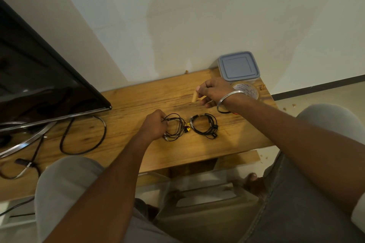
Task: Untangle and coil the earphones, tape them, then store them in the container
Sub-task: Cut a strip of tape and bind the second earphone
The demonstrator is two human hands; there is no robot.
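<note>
The left hand [156, 124] grips the earphone coil [174, 128]. The right hand [214, 91], at one o'clock from it, pinches a tape strip [195, 95]. The strip should wrap best just beside that grip, with the strands kept bunched.

Two earphone coils lie side by side on the table [138, 100], the left coil [174, 128] in the left hand [155, 125]; behind the right coil [205, 125] is the right hand [214, 91] with a tape strip [194, 96]. The container [239, 66] stands at the far right corner, the tape roll [250, 89] just before it.
</note>
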